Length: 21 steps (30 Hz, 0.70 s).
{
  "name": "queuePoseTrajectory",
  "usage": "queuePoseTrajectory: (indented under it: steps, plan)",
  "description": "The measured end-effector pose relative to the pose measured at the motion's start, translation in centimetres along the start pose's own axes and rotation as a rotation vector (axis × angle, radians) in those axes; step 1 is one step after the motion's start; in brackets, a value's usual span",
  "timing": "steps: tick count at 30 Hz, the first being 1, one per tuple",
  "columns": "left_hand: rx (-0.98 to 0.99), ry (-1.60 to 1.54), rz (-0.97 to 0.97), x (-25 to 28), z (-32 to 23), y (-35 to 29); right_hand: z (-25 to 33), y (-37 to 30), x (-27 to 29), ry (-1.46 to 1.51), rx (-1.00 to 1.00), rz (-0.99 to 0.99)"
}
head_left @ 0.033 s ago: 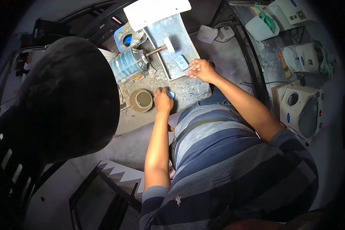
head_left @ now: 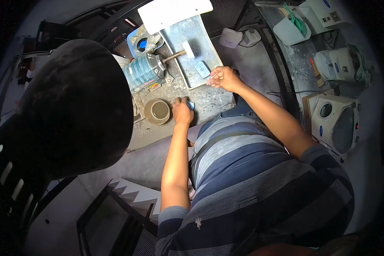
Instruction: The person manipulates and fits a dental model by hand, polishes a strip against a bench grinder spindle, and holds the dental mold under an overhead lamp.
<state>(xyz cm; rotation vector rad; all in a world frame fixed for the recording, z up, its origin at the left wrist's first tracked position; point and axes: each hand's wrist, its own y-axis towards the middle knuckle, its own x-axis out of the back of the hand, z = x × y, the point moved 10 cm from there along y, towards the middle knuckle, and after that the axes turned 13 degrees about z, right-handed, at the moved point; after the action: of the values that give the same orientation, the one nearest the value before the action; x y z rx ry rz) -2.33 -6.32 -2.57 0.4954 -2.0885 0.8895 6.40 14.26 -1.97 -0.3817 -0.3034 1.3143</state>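
My right hand (head_left: 224, 78) is closed in a pinch over the near edge of a shallow metal tray (head_left: 205, 40). Between its fingertips is a small pinkish piece (head_left: 210, 81), too small to name. Just beyond it, a light-blue rounded block with dark markings (head_left: 202, 69) lies in the tray. On the bench, my left hand (head_left: 182, 112) has its fingers curled around a small light-blue object (head_left: 190, 105), mostly hidden by the hand. Left of that hand stands a round brown bowl (head_left: 158, 112) with greyish contents. A motor (head_left: 144, 70) extends a shaft with a white wheel (head_left: 188, 50) over the tray.
A large dark lamp-like shade (head_left: 77, 106) fills the left side. A white panel (head_left: 175, 13) covers the tray's far end. On the right, a side bench holds white machines (head_left: 335, 121) and a white bin (head_left: 291, 32). A blue container (head_left: 134, 45) sits behind the motor.
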Motion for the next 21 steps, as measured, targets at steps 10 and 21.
queuePoseTrajectory:
  steps: [10, 21]
  plan:
    - [0.155, -0.582, 0.101, -2.7, 2.4, 1.3, 1.9, -1.1, -0.9, 0.147, 0.067, 0.09]
    - [-0.122, -1.195, 0.036, 3.9, -4.6, -0.6, 5.8, -2.1, -3.5, 0.031, 0.012, 0.262]
